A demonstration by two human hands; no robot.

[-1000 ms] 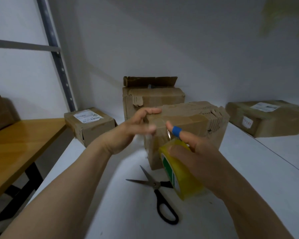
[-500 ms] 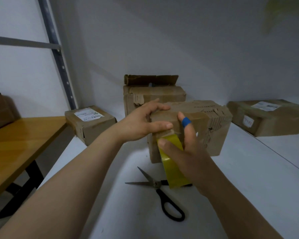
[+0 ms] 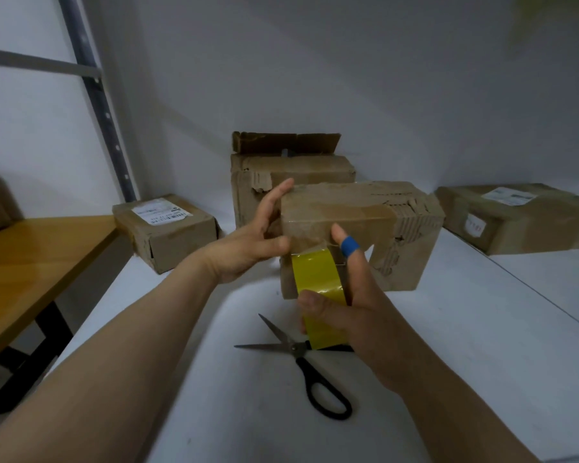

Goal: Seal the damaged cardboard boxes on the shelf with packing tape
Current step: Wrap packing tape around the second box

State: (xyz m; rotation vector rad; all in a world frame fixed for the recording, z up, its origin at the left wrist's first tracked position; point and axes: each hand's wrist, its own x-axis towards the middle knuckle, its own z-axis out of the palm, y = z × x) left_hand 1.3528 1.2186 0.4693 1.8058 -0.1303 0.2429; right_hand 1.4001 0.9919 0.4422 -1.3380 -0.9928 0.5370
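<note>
Your left hand (image 3: pixel 248 243) was open: its fingers (image 3: pixel 276 202) were straight and lay along the left side of the torn box (image 3: pixel 365 215), and the thumb pressed on the front face of this box, just beside the strip of tape (image 3: pixel 306 241) that came up from the roll. Your right hand (image 3: pixel 351 312) gripped the yellow tape roll (image 3: pixel 318 279), with the thumb curled over its outer face. How the other fingers held it behind the roll, I cannot tell. Only the index finger, which wore a blue band (image 3: pixel 350 245), pointed straight up, and its tip touched the front of the box. The roll stood upright against the lower front of the box. Both forearms reached forward from the bottom corners of the view and met at the box. The torn box stood in the middle of the white shelf (image 3: pixel 482 329), its right end ragged. Scissors (image 3: pixel 301 359) with open blades lay on the shelf before it, under your right hand. A box with a raised flap (image 3: pixel 291 168) stood behind, a small labelled box (image 3: pixel 168 235) to the left, and a flat box (image 3: pixel 522 222) to the right.
</note>
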